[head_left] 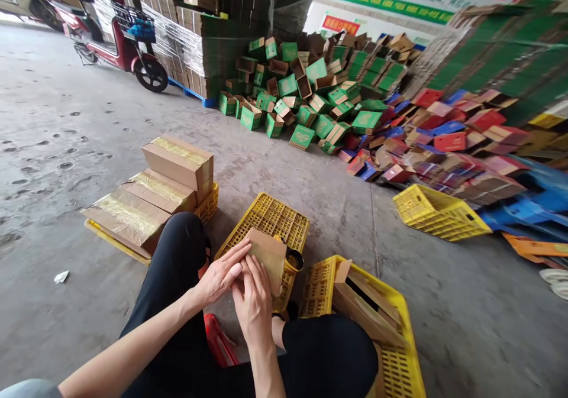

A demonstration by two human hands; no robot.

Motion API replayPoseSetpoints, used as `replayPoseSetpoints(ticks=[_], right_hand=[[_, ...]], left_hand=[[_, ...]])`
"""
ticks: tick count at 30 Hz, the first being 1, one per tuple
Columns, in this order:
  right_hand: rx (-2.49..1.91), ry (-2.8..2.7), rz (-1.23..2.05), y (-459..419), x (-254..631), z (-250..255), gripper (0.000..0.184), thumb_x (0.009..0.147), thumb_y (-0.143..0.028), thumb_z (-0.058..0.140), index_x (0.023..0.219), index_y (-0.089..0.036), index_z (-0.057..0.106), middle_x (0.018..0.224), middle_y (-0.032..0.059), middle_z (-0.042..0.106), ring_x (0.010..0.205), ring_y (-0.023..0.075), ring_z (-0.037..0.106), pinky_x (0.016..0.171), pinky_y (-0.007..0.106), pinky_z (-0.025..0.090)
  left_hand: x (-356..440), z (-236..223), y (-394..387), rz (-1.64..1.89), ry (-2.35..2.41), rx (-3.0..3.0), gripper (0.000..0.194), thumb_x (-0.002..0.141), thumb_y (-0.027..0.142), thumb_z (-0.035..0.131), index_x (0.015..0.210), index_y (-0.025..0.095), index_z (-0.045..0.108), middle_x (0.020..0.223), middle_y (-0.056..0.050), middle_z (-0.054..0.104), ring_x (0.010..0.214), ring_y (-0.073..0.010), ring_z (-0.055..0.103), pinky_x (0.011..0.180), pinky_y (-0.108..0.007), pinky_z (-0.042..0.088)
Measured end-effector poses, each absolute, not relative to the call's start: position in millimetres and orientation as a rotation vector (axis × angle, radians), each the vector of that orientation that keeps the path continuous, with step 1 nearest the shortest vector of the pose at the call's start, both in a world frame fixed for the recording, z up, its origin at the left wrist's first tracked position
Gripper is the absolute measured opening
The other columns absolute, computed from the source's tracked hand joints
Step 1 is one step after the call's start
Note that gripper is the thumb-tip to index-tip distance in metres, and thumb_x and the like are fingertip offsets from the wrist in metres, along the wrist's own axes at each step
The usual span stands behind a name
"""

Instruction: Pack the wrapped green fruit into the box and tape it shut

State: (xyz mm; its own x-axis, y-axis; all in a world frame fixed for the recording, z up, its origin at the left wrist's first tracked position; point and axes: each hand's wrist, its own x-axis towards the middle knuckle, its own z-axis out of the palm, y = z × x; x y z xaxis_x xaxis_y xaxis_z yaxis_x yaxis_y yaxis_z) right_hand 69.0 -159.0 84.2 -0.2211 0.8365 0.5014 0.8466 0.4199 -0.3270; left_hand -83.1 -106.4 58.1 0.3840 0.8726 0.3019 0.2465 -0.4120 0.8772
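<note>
In front of me a small brown cardboard box (270, 257) rests on a yellow plastic crate (261, 209), a strip of tape across its top. My left hand (219, 275) lies on the box's near left edge, fingers stretched out and close together. Beside it, my right hand (254, 297) lies flat against the near end of the box, fingers extended and touching it. The box hides part of a yellow and black object (293, 260), which looks like a tape dispenser, on the crate just right of the box.
Several taped boxes (164, 188) fill a yellow crate at left. Another crate (403, 309) at right holds open cartons (366, 300). Green boxes (306, 117) and red-blue boxes (448, 141) lie heaped ahead. A crate (437, 212) stands farther right; a red scooter (118, 46) stands back left.
</note>
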Motion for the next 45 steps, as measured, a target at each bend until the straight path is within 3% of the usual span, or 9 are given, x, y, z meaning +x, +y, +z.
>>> replayPoseSetpoints(ticks=[5, 10, 15, 23, 31, 35, 40, 45], right_hand=[[-1.463, -2.042, -0.034, -163, 92, 88, 0.043, 0.108, -0.031, 0.050, 0.149, -0.019, 0.057, 0.145, 0.0127, 0.066, 0.136, 0.0304, 0.061, 0.114, 0.052, 0.052], [-1.513, -1.940, -0.008, -155, 112, 84, 0.045, 0.108, -0.033, 0.049, 0.150, -0.019, 0.056, 0.146, 0.0135, 0.065, 0.138, 0.0305, 0.058, 0.112, 0.050, 0.052], [-1.532, -1.879, 0.057, -149, 112, 85, 0.042, 0.108, -0.034, 0.046, 0.145, -0.020, 0.060, 0.138, 0.0133, 0.067, 0.125, 0.0297, 0.061, 0.106, 0.048, 0.053], [-1.573, -1.960, -0.008, -129, 117, 92, 0.041, 0.109, -0.035, 0.040, 0.140, -0.025, 0.064, 0.125, 0.0125, 0.068, 0.107, 0.0290, 0.061, 0.098, 0.048, 0.051], [-1.592, -1.923, -0.121, -126, 121, 80, 0.045, 0.110, -0.042, 0.037, 0.142, -0.025, 0.063, 0.136, 0.0137, 0.066, 0.114, 0.0306, 0.063, 0.098, 0.047, 0.050], [-1.634, -1.897, -0.083, -128, 128, 77, 0.048, 0.108, -0.047, 0.042, 0.142, -0.022, 0.064, 0.138, 0.0142, 0.067, 0.118, 0.0321, 0.063, 0.103, 0.049, 0.049], [-1.619, -1.718, 0.044, -137, 129, 66, 0.051, 0.109, -0.048, 0.041, 0.145, -0.017, 0.060, 0.143, 0.0181, 0.062, 0.126, 0.0292, 0.064, 0.104, 0.042, 0.053], [-1.613, -1.628, 0.067, -134, 126, 60, 0.052, 0.107, -0.049, 0.044, 0.144, -0.018, 0.061, 0.135, 0.0193, 0.064, 0.123, 0.0300, 0.066, 0.101, 0.043, 0.056]], left_hand=[[-97, 68, -101, 0.979, 1.182, 2.133, 0.055, 0.110, 0.052, 0.035, 0.156, 0.025, 0.050, 0.163, -0.006, 0.048, 0.148, -0.0233, 0.048, 0.123, -0.039, 0.042], [-90, 85, -95, 0.908, 1.292, 2.456, 0.053, 0.108, 0.054, 0.043, 0.141, 0.019, 0.064, 0.150, -0.012, 0.060, 0.141, -0.0309, 0.053, 0.115, -0.047, 0.051], [-67, 86, -105, 0.905, 1.323, 2.574, 0.066, 0.104, 0.066, 0.041, 0.136, 0.015, 0.066, 0.144, -0.018, 0.063, 0.134, -0.0356, 0.056, 0.110, -0.052, 0.051], [-59, 76, -106, 0.906, 1.269, 2.608, 0.077, 0.101, 0.074, 0.035, 0.147, 0.016, 0.056, 0.147, -0.018, 0.060, 0.140, -0.0334, 0.051, 0.116, -0.050, 0.045], [-65, 83, -96, 0.808, 1.319, 2.587, 0.089, 0.091, 0.087, 0.034, 0.140, 0.018, 0.060, 0.149, -0.017, 0.058, 0.140, -0.0330, 0.052, 0.110, -0.045, 0.047], [-73, 93, -91, 0.742, 1.393, 2.536, 0.080, 0.097, 0.081, 0.032, 0.141, 0.020, 0.059, 0.152, -0.016, 0.056, 0.139, -0.0305, 0.053, 0.105, -0.044, 0.046], [-84, 88, -94, 0.735, 1.496, 2.509, 0.072, 0.102, 0.073, 0.035, 0.150, 0.022, 0.052, 0.159, -0.014, 0.051, 0.142, -0.0292, 0.049, 0.106, -0.043, 0.044], [-78, 79, -94, 0.805, 1.511, 2.505, 0.068, 0.103, 0.069, 0.041, 0.151, 0.022, 0.053, 0.159, -0.014, 0.051, 0.139, -0.0289, 0.054, 0.104, -0.040, 0.049]])
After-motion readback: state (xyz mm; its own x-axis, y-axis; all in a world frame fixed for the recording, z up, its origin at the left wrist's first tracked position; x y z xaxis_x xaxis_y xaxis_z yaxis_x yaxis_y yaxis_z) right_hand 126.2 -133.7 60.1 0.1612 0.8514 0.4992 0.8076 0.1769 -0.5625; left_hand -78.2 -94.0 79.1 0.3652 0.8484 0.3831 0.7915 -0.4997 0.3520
